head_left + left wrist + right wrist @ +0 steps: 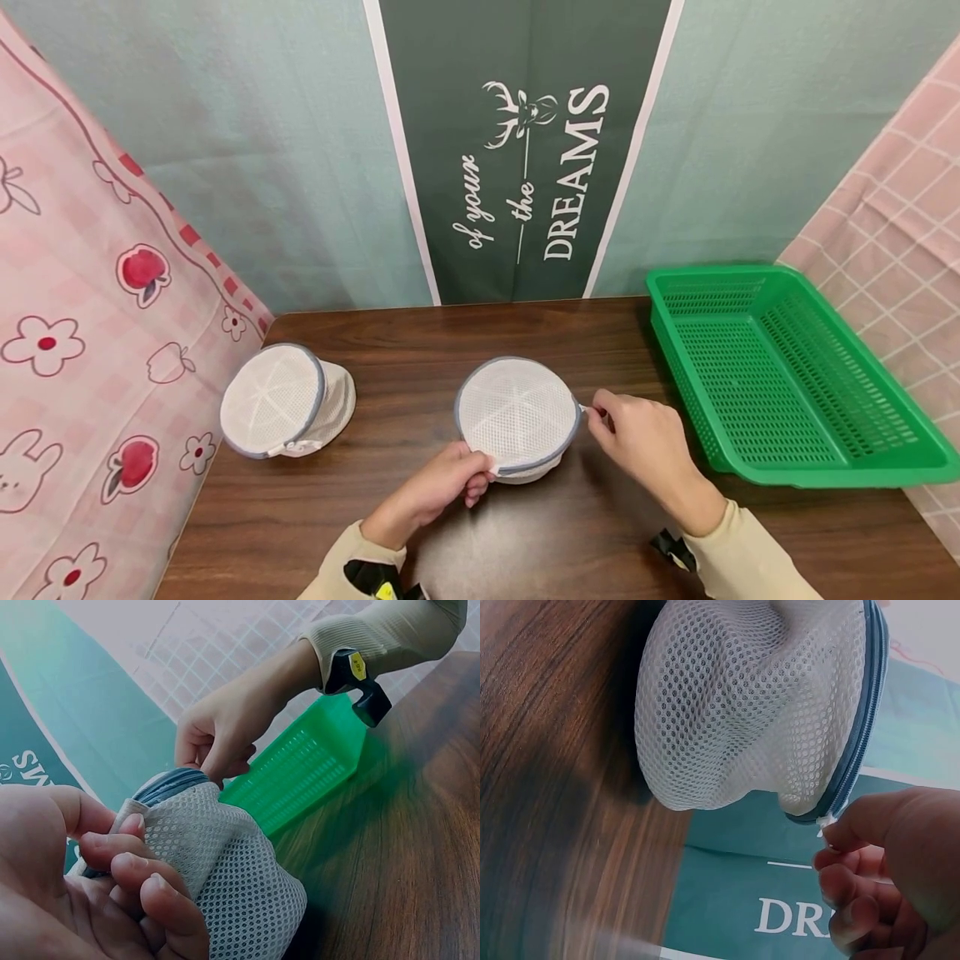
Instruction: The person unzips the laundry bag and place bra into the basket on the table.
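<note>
Tabletop (pixel 611 350) between mesh bag (pixel 517 410) and basket rim (pixel 832 477)

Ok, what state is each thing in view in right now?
Central round white mesh bag: top covered, held at its edge.
Left round white mesh bag: top covered, not held.
Green rectangular plastic basket: upright, open-topped.
Left hand: pinching the central bag's edge.
Right hand: pinching the white zipper pull.

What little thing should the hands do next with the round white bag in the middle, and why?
Probably slide the zipper pull a little way along the blue zipper: the right hand pinches that pull, while the left hand grips the edge of the mesh bag, which should help hold it steady.
</note>
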Demonstrator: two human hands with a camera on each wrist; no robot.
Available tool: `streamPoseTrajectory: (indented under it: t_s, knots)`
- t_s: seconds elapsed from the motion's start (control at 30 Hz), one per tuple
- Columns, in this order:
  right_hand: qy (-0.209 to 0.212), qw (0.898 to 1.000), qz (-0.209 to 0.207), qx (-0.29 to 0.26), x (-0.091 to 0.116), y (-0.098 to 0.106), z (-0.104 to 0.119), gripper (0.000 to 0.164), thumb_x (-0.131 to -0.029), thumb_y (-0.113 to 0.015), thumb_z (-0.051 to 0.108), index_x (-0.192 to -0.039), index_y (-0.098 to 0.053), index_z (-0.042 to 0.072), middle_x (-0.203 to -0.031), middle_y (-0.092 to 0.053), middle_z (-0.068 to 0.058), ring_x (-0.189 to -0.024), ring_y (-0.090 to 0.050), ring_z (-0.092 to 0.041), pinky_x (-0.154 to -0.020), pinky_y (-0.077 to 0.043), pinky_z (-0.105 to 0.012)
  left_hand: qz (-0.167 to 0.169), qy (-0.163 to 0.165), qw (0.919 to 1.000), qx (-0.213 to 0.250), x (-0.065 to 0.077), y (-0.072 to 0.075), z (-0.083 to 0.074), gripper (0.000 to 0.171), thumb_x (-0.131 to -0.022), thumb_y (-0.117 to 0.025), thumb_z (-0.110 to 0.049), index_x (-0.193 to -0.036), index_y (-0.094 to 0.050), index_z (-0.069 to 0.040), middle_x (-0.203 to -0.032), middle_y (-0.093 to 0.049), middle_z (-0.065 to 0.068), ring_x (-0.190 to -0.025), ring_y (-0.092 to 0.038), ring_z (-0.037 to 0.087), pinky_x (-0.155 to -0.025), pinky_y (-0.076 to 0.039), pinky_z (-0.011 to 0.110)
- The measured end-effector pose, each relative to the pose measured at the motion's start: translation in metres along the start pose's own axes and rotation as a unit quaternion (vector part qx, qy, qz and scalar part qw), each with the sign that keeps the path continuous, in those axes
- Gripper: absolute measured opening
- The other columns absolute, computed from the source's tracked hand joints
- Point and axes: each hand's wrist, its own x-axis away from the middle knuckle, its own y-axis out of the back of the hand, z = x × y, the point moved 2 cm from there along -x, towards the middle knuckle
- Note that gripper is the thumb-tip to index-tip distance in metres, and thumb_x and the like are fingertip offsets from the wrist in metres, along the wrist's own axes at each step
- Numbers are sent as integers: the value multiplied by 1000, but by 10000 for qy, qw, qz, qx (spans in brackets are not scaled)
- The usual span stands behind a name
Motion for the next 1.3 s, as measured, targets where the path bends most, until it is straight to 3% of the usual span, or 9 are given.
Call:
streamPoseTrajectory:
  t_s: [0.27,0.8,1.3]
  knots:
    - [67,9998,-166,66,-4,-3,-4,18,-84,-71,15,-72,-58,17,-51,-35,12,-43,-33,-8,-39,-25,-26,78,9,10000,-21,-1,1,0,20,-92,-46,-7,-73,-52,-9,-56,-33,-8,-52,-31,7,-52,-34,17]
    - [-10,9999,-72,112,-11,-10,-8,20,-87,-75,17,-74,-59,16,-51,-36,11,-42,-34,-9,-39,-26,-27,133,32,9999,0,-1,1,2,21,-91,-46,-8,-71,-51,-10,-55,-31,-9,-52,-29,8,-52,-31,18]
    - [54,9999,-46,149,-9,-10,-3,19,-87,-70,15,-75,-56,14,-51,-36,9,-42,-35,-10,-39,-27,-29,-228,114,9994,241,-3,4,3,20,-90,-46,-8,-70,-50,-10,-52,-30,-10,-51,-29,8,-51,-33,19]
